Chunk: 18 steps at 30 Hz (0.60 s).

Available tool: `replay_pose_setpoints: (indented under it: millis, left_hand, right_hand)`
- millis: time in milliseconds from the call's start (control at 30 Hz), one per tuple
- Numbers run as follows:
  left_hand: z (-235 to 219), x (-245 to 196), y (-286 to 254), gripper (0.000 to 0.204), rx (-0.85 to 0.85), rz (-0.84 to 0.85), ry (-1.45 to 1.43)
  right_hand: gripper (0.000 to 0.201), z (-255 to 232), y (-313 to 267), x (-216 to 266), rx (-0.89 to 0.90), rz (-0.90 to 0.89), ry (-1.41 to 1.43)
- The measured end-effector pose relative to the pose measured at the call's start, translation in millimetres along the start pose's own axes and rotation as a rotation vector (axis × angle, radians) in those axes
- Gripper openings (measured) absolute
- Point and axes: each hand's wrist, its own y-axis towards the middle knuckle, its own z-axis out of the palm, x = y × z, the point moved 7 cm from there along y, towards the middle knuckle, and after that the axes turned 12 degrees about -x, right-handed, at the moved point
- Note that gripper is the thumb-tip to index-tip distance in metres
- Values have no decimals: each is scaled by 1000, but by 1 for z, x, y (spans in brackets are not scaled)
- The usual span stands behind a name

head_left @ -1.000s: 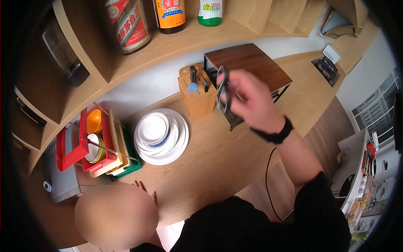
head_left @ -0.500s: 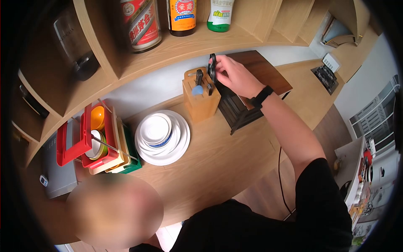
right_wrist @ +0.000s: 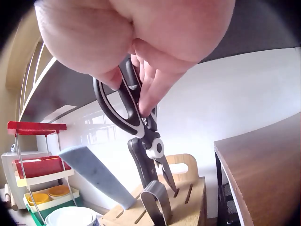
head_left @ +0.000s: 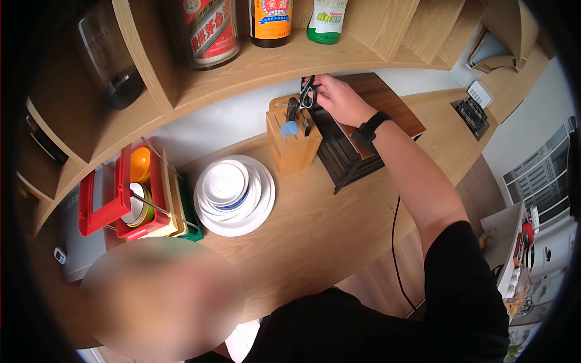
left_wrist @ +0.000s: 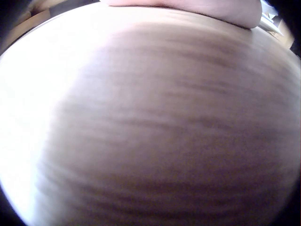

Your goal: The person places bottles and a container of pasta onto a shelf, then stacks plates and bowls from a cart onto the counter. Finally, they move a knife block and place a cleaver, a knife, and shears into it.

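My right hand (head_left: 340, 100) holds a pair of black-and-grey kitchen scissors (right_wrist: 120, 110) by the handle loops, blades pointing down. In the right wrist view the blade tip meets a slot in the top of the wooden knife block (head_left: 295, 151). A blue-handled tool (right_wrist: 96, 174), a black-handled knife (right_wrist: 142, 162) and a grey looped handle (right_wrist: 157, 200) stand in the same block. Of my left hand (left_wrist: 188, 7), only a strip shows at the top of the left wrist view, low over the wooden surface; a blurred patch covers that area in the head view.
Stacked white plates and bowls (head_left: 227, 184) stand left of the block, beside a tiered red, cream and green rack (head_left: 158, 193). A brown-topped stand (head_left: 387, 97) is close on the right. Bottles (head_left: 271, 21) line the shelf (head_left: 254, 75) overhead.
My right hand has swung left and back with the scissors, from beside the knife block to over it, and the blades have come down to the block's top.
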Motion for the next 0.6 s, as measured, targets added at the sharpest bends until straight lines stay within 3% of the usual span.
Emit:
replay_pose_setpoints:
  millis: [433, 533, 600]
  left_hand:
    - [4, 3, 0, 93, -14, 10, 10]
    - [5, 3, 0, 93, -26, 17, 5]
    - [5, 2, 0, 93, -22, 14, 5]
  right_hand:
    - [31, -7, 5, -15, 62, 41, 58]
    - [25, -11, 7, -18, -39, -3, 106]
    - [28, -10, 6, -17, 6, 44, 140]
